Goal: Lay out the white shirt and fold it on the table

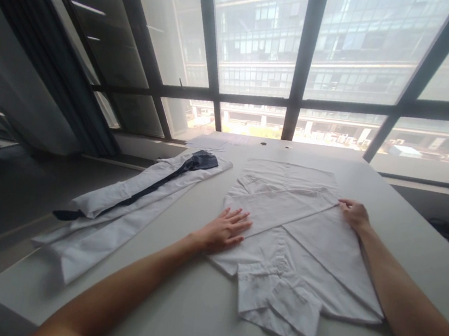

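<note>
A white shirt [310, 240] lies on the table in front of me, with a long panel, apparently a sleeve, folded across its body. My left hand [228, 229] rests flat on the shirt's left side, fingers spread. At the right edge, my right hand [351, 212] pinches the end of the folded panel between thumb and fingers. Closest to me, a short, creased part of the shirt sticks out past the body; I cannot tell whether it is the collar or a cuff.
More white clothing [117, 231] with a dark navy strip lies along the table's left side, one end overhanging the edge. White sheets [207, 142] lie at the far left of the white table [189, 307]. Behind stand large windows; a dark curtain [57, 58] hangs at left.
</note>
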Available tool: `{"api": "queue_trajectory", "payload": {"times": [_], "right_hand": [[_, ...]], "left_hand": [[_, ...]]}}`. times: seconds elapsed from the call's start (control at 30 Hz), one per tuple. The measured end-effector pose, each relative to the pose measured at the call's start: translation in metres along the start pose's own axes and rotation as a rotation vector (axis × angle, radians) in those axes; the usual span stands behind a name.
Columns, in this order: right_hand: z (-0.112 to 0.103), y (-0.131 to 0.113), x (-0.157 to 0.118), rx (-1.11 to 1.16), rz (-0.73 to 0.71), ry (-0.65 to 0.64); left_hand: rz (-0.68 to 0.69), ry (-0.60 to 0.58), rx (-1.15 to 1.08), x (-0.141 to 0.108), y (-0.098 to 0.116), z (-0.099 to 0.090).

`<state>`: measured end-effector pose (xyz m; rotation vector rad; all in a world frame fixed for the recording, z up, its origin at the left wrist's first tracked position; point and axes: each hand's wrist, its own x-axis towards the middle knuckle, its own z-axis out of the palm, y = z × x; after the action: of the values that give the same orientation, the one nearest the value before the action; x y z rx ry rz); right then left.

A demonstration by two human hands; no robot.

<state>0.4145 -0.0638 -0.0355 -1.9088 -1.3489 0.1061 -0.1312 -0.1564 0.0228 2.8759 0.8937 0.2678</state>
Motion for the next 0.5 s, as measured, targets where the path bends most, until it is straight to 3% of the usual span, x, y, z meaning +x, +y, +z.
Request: {"api": "queue_trajectory", "payload": {"times": [0.33, 0.43, 0.5], "right_hand": [[0.001, -0.004, 0.000, 0.008, 0.011, -0.014], [0.002, -0.004, -0.001, 0.054, 0.036, 0.006], [0.001, -0.004, -0.003, 0.149, 0.061, 0.037]], "left_hand": [[-0.028, -0.089, -0.024, 0.002, -0.006, 0.002], [-0.018, -0.014, -0.113, 0.005, -0.010, -0.006], [-0.033, 0.106, -0.215, 0.012, -0.022, -0.014]]}}
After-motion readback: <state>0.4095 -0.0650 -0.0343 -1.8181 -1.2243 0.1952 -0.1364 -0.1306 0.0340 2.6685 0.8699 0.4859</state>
